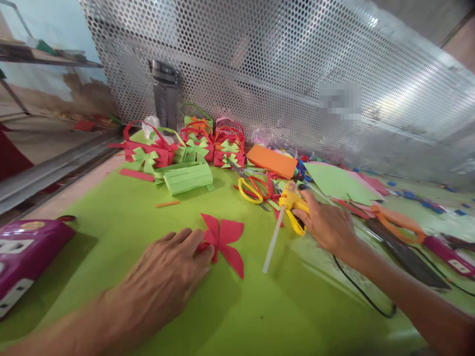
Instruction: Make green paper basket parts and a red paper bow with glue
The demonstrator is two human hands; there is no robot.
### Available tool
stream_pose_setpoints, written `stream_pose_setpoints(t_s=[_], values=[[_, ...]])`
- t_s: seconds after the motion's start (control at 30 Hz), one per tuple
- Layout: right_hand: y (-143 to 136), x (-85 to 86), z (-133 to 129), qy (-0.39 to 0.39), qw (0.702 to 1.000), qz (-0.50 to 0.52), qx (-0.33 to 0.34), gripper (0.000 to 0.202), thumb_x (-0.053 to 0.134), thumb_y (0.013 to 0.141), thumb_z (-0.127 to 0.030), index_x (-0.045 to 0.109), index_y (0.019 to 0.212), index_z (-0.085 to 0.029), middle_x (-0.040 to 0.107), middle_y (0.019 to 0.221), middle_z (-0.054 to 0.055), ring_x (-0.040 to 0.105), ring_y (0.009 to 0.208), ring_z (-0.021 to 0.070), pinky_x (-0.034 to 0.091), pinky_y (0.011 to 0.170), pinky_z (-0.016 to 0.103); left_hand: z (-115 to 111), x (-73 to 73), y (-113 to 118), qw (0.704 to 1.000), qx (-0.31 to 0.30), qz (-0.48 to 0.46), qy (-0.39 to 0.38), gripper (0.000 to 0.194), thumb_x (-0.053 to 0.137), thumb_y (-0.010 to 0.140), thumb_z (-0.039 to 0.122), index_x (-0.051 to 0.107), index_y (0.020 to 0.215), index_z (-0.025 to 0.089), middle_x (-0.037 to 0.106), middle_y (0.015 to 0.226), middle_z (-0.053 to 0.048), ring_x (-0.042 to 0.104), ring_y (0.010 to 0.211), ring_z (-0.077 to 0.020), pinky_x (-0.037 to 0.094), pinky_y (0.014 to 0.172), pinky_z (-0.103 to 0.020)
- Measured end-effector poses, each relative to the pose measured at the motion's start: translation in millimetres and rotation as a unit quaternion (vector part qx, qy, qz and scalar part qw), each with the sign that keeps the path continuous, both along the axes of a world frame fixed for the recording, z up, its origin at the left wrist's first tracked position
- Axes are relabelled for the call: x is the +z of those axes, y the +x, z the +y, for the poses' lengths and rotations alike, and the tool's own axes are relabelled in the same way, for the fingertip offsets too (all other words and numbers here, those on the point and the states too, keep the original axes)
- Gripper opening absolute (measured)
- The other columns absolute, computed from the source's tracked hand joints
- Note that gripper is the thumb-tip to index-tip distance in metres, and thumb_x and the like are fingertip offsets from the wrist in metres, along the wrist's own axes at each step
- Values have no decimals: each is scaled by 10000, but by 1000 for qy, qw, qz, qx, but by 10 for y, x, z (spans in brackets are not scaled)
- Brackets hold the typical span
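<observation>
My left hand (166, 277) is closed on the left side of a red paper bow (229, 241), whose pointed petals spread out over the green table surface. Its fingertips hide part of the paper. My right hand (326, 220) grips a yellow hot glue gun (291, 201) by its handle. A whitish glue stick (273, 242) sticks out of the gun's rear and slants down toward me. Just left of the gun lie scissors with yellow handles (249, 192). Farther back, small red paper baskets (163, 154) with green bows stand in a group.
A folded green paper piece (188, 178) lies in front of the baskets. A dark bottle (165, 96) stands behind, against a perforated metal panel (260, 54). Purple power strip (29, 257) at left; orange-handled scissors (399, 222) and a black cord (365, 294) at right.
</observation>
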State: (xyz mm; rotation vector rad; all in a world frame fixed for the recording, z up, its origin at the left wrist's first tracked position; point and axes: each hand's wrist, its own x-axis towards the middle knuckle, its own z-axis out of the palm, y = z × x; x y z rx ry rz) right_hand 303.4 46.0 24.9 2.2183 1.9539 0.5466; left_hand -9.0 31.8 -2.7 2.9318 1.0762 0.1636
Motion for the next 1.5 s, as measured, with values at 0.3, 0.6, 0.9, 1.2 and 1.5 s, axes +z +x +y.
stream_pose_setpoints(t_s=[0.3,0.6,0.9,1.2,1.5], values=[[-67,-53,64,37,992,-70,102,278,477,872,-289,571,1079,-130,654,940,156,597,895,306,396,712,375,-10,-17,16,999,5,39,-2,228,438,791,36,585,865,194,551,865,-46,526,747,-192,452,668,-348],[-855,199,487,-215,879,320,280,218,452,851,-215,652,912,-156,683,896,52,599,794,157,394,689,247,-42,-56,23,999,18,19,36,164,437,861,142,581,880,218,535,821,-30,500,689,-190,414,600,-337],[-1059,119,717,-354,832,319,285,212,516,762,-314,588,635,-160,459,508,-51,376,463,69,254,449,208,-63,14,38,999,9,47,-6,204,387,863,94,568,908,176,544,867,-72,507,705,-207,452,624,-374],[-899,76,651,-364,758,512,177,287,488,841,-424,571,849,-149,578,677,10,571,573,104,428,489,197,-72,21,41,998,19,43,-33,226,367,857,71,563,903,174,542,883,-75,513,728,-218,471,661,-409],[-804,171,479,-380,698,582,172,310,452,849,-189,529,1144,-131,690,702,35,664,641,134,445,544,218,-76,23,43,999,18,37,-35,242,343,886,125,570,953,177,537,881,-81,518,731,-228,458,659,-416]])
